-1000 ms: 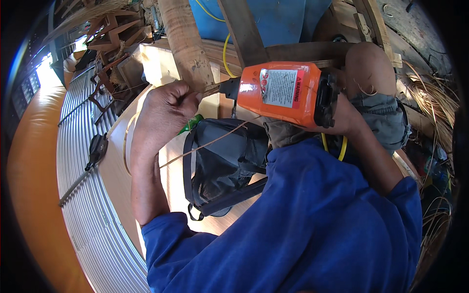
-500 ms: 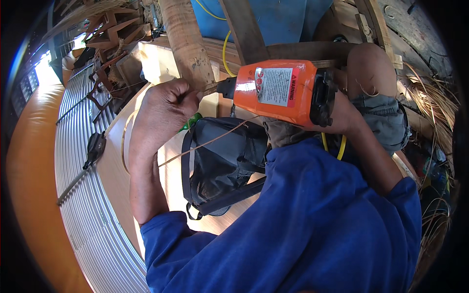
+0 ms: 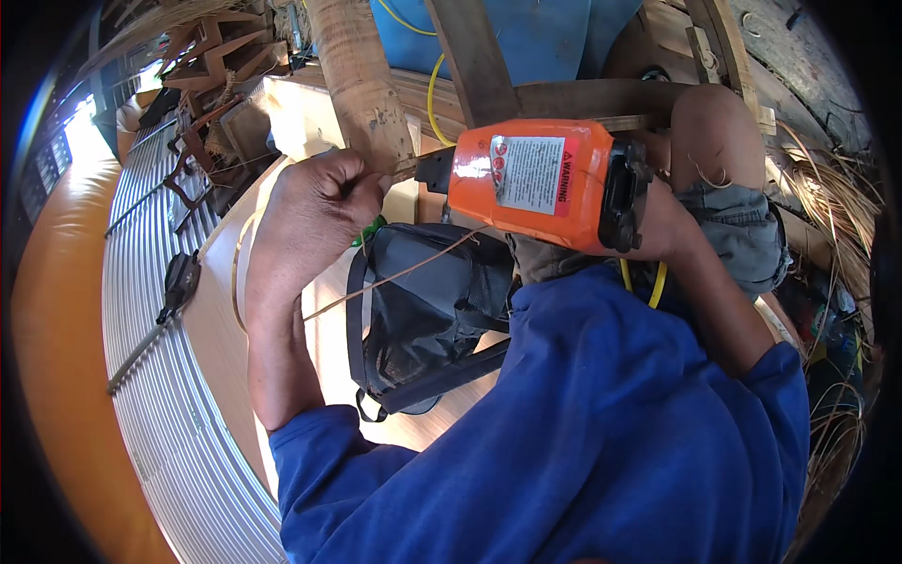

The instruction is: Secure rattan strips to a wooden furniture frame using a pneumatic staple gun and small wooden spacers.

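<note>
An orange and black nail gun (image 3: 581, 211) with a warning label lies across the middle of the view, its black nose pointing left. My right hand (image 3: 658, 221) is wrapped round it from behind, with the fingers mostly hidden by its body. Just left of the nose is my left hand (image 3: 315, 211), its fingers pinched closed on a thin rattan strip beside a thick round pole (image 3: 352, 80). A long thin strip (image 3: 399, 274) runs from near my left wrist up toward the gun. The nose and my left fingertips are close together at the pole.
A black bag (image 3: 423, 310) lies on a wooden board (image 3: 221, 310) below my hands. A yellow hose (image 3: 434, 103) passes behind the gun. Corrugated metal sheet (image 3: 178, 404) and an orange cushion (image 3: 61, 329) are left; loose strips (image 3: 832, 216) lie right. A blue container (image 3: 536, 42) stands beyond.
The rear of the nail gun has dipped very slightly. My left hand stays in nearly the same place at the pole.
</note>
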Demonstrator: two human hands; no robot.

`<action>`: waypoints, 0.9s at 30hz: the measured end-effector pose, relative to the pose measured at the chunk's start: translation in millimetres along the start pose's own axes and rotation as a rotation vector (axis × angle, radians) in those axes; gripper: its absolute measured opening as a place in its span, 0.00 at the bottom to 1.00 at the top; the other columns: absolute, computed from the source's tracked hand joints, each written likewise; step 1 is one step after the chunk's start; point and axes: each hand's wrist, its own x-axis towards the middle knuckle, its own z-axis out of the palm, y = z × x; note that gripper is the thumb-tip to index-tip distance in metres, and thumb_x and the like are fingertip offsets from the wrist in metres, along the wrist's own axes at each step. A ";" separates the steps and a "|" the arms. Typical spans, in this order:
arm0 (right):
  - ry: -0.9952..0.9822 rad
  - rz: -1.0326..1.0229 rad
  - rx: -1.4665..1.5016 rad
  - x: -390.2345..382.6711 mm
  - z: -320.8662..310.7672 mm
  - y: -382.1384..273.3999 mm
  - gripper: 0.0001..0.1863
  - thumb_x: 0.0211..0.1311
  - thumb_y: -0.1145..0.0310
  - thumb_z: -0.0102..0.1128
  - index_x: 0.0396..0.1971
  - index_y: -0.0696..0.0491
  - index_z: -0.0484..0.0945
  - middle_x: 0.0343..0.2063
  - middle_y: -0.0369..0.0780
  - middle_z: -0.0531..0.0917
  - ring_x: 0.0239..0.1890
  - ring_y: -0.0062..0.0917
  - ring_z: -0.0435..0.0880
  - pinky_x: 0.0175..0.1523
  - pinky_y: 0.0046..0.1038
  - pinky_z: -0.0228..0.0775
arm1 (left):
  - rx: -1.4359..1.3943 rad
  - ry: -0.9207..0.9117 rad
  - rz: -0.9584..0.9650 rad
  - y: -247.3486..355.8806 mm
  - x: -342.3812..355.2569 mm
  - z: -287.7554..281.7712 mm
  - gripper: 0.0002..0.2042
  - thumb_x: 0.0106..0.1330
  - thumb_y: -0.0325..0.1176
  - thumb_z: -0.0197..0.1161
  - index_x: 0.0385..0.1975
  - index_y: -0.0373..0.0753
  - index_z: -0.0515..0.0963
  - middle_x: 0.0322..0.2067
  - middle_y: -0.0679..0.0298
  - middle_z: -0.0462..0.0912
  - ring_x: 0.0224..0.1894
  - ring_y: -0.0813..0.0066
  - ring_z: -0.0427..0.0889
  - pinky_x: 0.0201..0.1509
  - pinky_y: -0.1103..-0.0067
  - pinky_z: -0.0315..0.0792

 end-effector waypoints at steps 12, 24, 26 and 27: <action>0.031 -0.023 -0.066 4.4 2.5 -3.6 0.31 0.35 0.68 0.74 0.44 0.57 0.72 0.39 0.42 0.81 0.42 0.26 0.80 0.52 0.27 0.70 | -0.002 0.017 -0.027 -3.8 0.4 0.7 0.09 0.56 0.28 0.61 0.19 0.31 0.72 0.12 0.63 0.64 0.17 0.84 0.62 0.21 0.82 0.63; 0.029 0.059 0.015 3.4 -1.5 -1.9 0.32 0.34 0.70 0.74 0.45 0.57 0.72 0.39 0.41 0.81 0.43 0.25 0.79 0.53 0.27 0.69 | 0.032 0.019 0.013 -6.4 -0.7 0.1 0.10 0.57 0.28 0.61 0.19 0.31 0.71 0.12 0.60 0.63 0.17 0.83 0.61 0.21 0.80 0.62; 0.076 0.030 0.085 2.7 -1.4 1.5 0.31 0.36 0.71 0.73 0.46 0.57 0.72 0.40 0.40 0.80 0.44 0.23 0.78 0.54 0.28 0.67 | 0.013 0.058 0.016 3.4 -4.3 -0.1 0.10 0.58 0.29 0.61 0.19 0.32 0.71 0.12 0.59 0.65 0.16 0.79 0.64 0.21 0.79 0.63; 0.080 0.029 0.081 0.3 -2.6 3.3 0.31 0.36 0.71 0.73 0.46 0.57 0.72 0.40 0.40 0.80 0.44 0.23 0.78 0.54 0.28 0.67 | 0.012 0.059 0.022 9.8 -9.4 -1.6 0.10 0.58 0.29 0.61 0.19 0.32 0.71 0.12 0.59 0.65 0.16 0.79 0.64 0.21 0.79 0.63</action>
